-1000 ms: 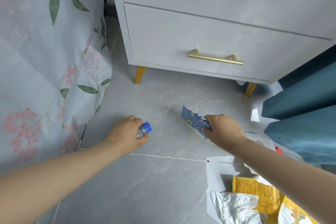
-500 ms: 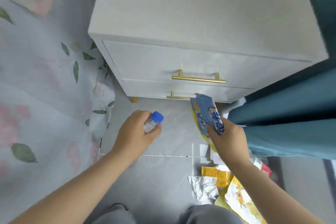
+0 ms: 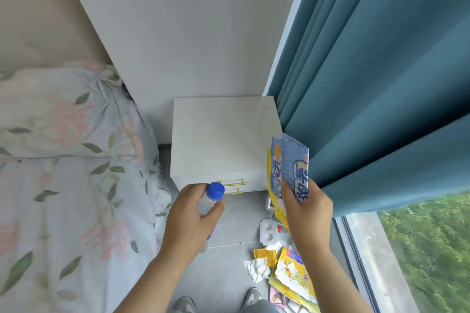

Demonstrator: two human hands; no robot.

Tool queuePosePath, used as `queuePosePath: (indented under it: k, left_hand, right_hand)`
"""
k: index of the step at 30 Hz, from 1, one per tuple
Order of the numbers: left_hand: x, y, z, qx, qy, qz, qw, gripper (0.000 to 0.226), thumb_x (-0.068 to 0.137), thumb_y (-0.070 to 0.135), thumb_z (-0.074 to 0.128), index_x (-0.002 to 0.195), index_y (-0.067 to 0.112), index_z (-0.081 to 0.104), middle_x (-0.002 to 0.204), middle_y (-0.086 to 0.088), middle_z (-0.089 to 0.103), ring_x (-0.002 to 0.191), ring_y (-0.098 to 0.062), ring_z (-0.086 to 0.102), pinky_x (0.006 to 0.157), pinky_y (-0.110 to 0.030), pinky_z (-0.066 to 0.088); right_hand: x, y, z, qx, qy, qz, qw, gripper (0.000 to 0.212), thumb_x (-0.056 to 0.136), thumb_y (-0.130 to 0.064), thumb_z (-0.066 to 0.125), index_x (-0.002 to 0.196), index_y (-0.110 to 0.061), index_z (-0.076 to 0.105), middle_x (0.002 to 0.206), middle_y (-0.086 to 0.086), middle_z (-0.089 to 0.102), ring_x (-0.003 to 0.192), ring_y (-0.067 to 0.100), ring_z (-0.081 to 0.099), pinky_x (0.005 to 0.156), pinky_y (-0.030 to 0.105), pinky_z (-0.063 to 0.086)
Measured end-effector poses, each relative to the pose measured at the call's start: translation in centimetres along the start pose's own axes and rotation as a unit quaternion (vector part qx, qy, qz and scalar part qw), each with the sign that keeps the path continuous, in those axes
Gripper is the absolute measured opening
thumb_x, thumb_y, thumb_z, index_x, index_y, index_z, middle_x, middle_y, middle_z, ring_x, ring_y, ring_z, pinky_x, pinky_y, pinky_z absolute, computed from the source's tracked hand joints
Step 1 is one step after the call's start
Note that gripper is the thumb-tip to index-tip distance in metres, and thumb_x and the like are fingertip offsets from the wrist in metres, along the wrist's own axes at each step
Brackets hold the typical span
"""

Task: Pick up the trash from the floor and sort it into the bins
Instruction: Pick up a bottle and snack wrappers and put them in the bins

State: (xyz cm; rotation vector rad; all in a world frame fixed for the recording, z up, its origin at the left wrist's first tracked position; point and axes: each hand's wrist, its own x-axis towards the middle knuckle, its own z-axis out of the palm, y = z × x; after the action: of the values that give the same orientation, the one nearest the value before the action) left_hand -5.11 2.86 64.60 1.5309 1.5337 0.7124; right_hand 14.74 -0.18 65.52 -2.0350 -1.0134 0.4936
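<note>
While left hand (image 3: 189,213) grips the bottle (image 3: 209,199) (blue-capped), right hand (image 3: 309,208) holds wrappers (image 3: 290,162).

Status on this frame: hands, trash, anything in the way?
Left hand grips blue-capped bottle. Right hand grips blue wrappers. Loose litter on floor near curtain; no bins in view.

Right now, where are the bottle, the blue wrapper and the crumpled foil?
bottle (image 3: 215,191): head view, on its blue cap.
blue wrapper (image 3: 290,168): head view, middle of its printed face.
crumpled foil (image 3: 256,269): head view, its middle.
</note>
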Motion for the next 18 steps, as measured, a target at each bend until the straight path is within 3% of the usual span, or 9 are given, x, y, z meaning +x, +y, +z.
queuePosePath:
  k: [3,6,10,14,18]
  left_hand:
    - [-1.2,6.7,-3.7,-0.024,0.000,0.032,0.999,0.005,0.085,0.023,0.066,0.086,0.021,0.061,0.094,0.006,0.059,0.077,-0.010,0.057,0.058,-0.007,0.044]
    - [-2.1,12.3,-6.8,-0.025,-0.018,0.082,0.996,0.009,0.080,0.037,0.061,0.078,0.030,0.055,0.088,0.005,0.059,0.070,-0.013,0.059,0.054,-0.013,0.044]
    - [-3.2,19.3,-9.4,-0.044,-0.018,0.136,0.990,0.011,0.083,0.020,0.067,0.089,0.028,0.062,0.097,0.012,0.059,0.080,0.011,0.057,0.060,-0.007,0.043]
    - [-4.1,26.4,-9.6,-0.091,-0.050,0.181,0.978,0.015,0.083,0.015,0.069,0.087,0.028,0.062,0.097,0.004,0.061,0.063,0.011,0.058,0.053,-0.003,0.042]
    - [-5.1,32.0,-8.5,-0.108,-0.056,0.253,0.960,0.018,0.081,0.019,0.072,0.085,0.034,0.062,0.091,0.008,0.063,0.073,0.002,0.058,0.058,-0.002,0.040]
  right_hand:
    - [-1.1,-6.2,-5.1,0.011,0.025,-0.030,0.999,0.035,0.086,-0.017,0.062,0.058,-0.018,0.041,0.050,0.005,0.040,0.050,0.013,0.026,0.044,0.023,0.027]
    - [-2.2,-11.2,-9.5,0.043,0.058,-0.058,0.996,0.034,0.086,-0.016,0.064,0.059,-0.013,0.042,0.056,0.010,0.042,0.052,0.013,0.026,0.044,0.021,0.025]
    - [-3.5,-15.9,-14.7,0.103,0.106,-0.079,0.986,0.033,0.086,-0.014,0.065,0.060,-0.012,0.044,0.058,0.010,0.046,0.052,0.009,0.029,0.046,0.021,0.028]
    - [-3.5,-19.0,-19.7,0.120,0.173,-0.103,0.972,0.034,0.085,-0.013,0.066,0.061,-0.005,0.043,0.051,0.003,0.040,0.051,0.010,0.028,0.045,0.019,0.026]
    - [-2.7,-20.7,-25.1,0.100,0.226,-0.144,0.958,0.033,0.084,-0.015,0.067,0.062,-0.005,0.045,0.052,0.006,0.043,0.053,0.010,0.030,0.048,0.028,0.030]
